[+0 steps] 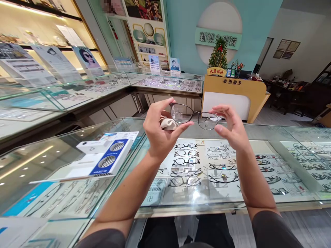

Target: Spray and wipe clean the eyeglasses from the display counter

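While 2 hands [160, 132] [234, 131] grasp eyeglasses [207, 120] above a glass counter [178, 198], a box [111, 157] lies leftward.

Left grip [160, 130] pinches thin dark round-rimmed eyeglasses [193, 114], grey-white soft cloth [169, 124] bunched in its palm. Right grip [234, 130] holds the other lens rim, thumb and fingers. Below both grips: clear glass-topped desk [261, 130], rows of dark-framed display glasses [186, 161] under the glass. Left of left grip: blue-and-white box with checkered circles [111, 160]. Beyond right grip: yellow-and-white service desk [227, 88], bushy green plant [218, 57] on top.
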Demonstrator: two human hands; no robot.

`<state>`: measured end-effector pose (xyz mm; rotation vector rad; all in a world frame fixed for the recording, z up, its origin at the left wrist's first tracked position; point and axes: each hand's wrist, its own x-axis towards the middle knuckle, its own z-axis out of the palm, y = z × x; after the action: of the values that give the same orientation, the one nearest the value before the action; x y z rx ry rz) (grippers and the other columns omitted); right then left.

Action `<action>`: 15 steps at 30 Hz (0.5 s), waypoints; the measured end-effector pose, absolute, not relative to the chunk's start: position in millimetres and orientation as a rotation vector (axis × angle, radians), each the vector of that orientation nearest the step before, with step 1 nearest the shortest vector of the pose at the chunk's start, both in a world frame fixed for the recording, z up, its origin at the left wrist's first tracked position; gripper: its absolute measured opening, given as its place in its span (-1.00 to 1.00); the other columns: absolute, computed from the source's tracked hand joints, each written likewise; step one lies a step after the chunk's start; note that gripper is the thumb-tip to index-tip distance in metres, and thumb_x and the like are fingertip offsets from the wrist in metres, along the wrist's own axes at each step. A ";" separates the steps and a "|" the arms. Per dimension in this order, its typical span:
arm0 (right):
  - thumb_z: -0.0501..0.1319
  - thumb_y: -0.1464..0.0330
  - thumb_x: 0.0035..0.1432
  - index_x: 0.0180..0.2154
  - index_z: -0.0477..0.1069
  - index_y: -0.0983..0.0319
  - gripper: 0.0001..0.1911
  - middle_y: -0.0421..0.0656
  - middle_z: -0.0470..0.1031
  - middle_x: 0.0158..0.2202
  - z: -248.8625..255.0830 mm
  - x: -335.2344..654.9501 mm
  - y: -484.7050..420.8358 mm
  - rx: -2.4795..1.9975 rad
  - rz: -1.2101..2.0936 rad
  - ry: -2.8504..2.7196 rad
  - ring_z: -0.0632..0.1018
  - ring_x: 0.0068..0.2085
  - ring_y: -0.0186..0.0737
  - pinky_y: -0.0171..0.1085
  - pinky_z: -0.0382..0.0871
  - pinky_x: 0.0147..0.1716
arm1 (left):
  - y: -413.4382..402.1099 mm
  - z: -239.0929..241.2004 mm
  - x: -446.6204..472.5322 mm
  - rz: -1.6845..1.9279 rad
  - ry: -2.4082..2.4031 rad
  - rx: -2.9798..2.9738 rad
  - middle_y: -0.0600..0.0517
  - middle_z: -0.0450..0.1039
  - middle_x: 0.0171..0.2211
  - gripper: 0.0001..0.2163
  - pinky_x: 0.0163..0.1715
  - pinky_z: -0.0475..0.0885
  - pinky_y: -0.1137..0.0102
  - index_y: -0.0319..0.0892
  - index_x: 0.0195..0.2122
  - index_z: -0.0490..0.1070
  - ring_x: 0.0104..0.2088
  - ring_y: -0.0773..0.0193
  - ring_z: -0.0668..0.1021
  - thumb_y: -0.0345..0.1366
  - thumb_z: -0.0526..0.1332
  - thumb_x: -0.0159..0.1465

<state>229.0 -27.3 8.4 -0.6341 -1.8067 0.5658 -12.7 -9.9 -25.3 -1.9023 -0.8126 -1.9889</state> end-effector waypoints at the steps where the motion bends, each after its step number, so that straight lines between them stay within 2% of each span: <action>1: 0.43 0.01 0.21 0.11 0.43 0.04 -0.47 -0.11 0.59 0.11 6.1 226.9 -27.1 -0.620 0.467 -1.815 0.61 0.17 -0.01 0.04 0.41 0.27 | -9.5 -26.6 -13.4 -2.027 -0.822 -1.867 -0.06 0.56 0.03 -0.32 -0.28 0.52 0.27 0.00 0.26 0.46 -0.26 0.22 0.57 0.09 0.55 0.17; 3: 0.46 0.03 0.18 0.16 0.38 0.04 -0.40 -0.11 0.58 0.08 0.8 221.0 -26.5 -0.621 0.294 -1.820 0.62 0.12 0.00 0.06 0.44 0.23 | -8.6 -29.4 -13.3 -2.081 -0.830 -1.807 -0.04 0.52 0.03 -0.32 -0.29 0.50 0.28 0.02 0.27 0.44 -0.27 0.24 0.54 0.07 0.56 0.17; 7: 0.40 -0.01 0.25 0.14 0.36 0.04 -0.45 -0.16 0.57 -0.12 -9.9 208.0 -24.7 -0.714 0.092 -1.800 0.61 -0.06 -0.03 0.06 0.48 0.09 | -9.1 -31.9 -5.9 -2.170 -0.837 -1.735 -0.01 0.49 -0.02 -0.38 -0.35 0.46 0.31 0.04 0.22 0.48 -0.35 0.31 0.49 0.05 0.56 0.18; 12: 0.36 -0.03 0.28 0.08 0.38 0.02 -0.53 -0.19 0.52 -0.21 -17.1 203.8 -22.5 -0.818 0.054 -1.705 0.58 -0.14 -0.06 0.04 0.47 0.01 | -13.4 -29.2 1.7 -2.174 -0.946 -1.759 -0.03 0.51 -0.05 -0.41 -0.24 0.51 0.28 -0.05 0.17 0.52 -0.18 0.21 0.58 0.11 0.52 0.21; 15: 0.36 0.01 0.29 0.09 0.39 0.03 -0.55 -0.20 0.49 -0.21 -15.4 207.9 -20.4 -0.808 0.097 -1.668 0.56 -0.16 -0.09 0.03 0.49 0.00 | -15.7 -25.8 -0.1 -2.127 -0.983 -1.836 -0.03 0.55 -0.09 -0.42 -0.21 0.53 0.30 -0.08 0.16 0.54 -0.19 0.22 0.60 0.16 0.47 0.26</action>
<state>207.9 -20.4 -15.4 -0.8076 -1.6676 0.0965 -0.1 -15.7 -25.8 -1.8359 -0.9832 -2.1266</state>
